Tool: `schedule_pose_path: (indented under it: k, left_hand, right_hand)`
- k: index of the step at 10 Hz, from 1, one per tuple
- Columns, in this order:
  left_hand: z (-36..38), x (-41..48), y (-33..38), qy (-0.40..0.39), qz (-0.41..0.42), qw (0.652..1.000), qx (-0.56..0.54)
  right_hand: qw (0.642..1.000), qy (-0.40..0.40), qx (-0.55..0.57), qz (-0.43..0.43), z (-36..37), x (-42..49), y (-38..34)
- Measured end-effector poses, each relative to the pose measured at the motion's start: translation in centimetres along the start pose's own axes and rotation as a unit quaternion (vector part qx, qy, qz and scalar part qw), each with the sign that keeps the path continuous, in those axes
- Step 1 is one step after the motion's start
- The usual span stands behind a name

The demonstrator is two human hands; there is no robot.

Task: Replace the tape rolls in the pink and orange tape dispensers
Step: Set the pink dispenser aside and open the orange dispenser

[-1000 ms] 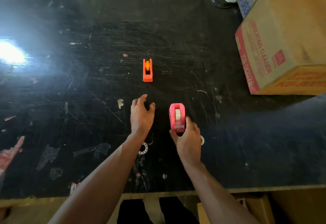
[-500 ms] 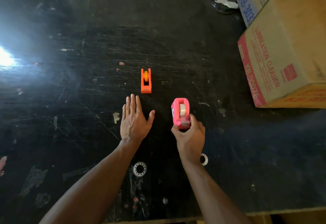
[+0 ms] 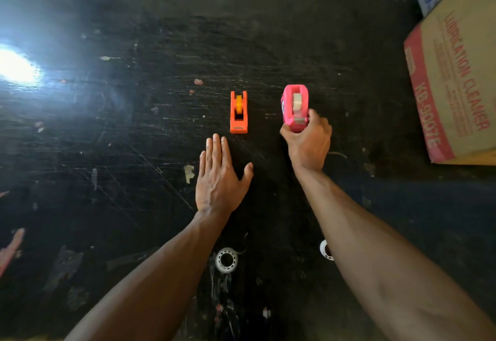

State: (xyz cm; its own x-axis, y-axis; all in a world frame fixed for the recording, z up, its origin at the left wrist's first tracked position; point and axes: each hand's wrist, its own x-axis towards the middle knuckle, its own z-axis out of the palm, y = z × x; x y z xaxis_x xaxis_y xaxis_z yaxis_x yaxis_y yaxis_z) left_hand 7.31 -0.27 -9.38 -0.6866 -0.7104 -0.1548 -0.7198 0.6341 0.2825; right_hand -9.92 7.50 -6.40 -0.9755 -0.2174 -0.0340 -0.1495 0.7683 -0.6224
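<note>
Pink tape dispenser is in our right hand, the grip curled round its near end, above the desk just right of the orange dispenser. Our left hand is flat and spread, holding nothing. We should bring it across to steady the body while easing the roll out. A clear tape roll lies nearer us.

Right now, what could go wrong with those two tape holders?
The right hand grips only the near end of the pink dispenser, so it might tip or slip. The clear tape roll lies beside the left arm, and another roll is partly hidden by the right arm; either could get knocked away.
</note>
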Motion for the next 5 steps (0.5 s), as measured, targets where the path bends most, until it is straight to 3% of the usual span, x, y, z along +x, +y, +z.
schedule_pose_path:
  k: [2,3,4,5]
  left_hand:
    - [0.0,0.0,0.0,0.006,-0.001,1.0,-0.002]
    - [-0.1,0.0,-0.1,0.004,0.002,1.0,-0.015]
    - [-0.6,0.0,-0.1,0.018,-0.009,0.997,-0.075]
    - [-2.1,0.7,0.5,0.049,-0.068,0.976,-0.202]
  right_hand:
    - [1.0,-0.011,-0.004,-0.007,0.1,0.1,0.3]
    - [0.998,-0.03,0.036,0.041,-0.9,-1.0,0.1]
    - [0.993,-0.019,0.088,0.076,-2.0,-3.4,0.4]
    - [0.99,-0.025,0.124,0.057,-2.2,-6.1,0.3]
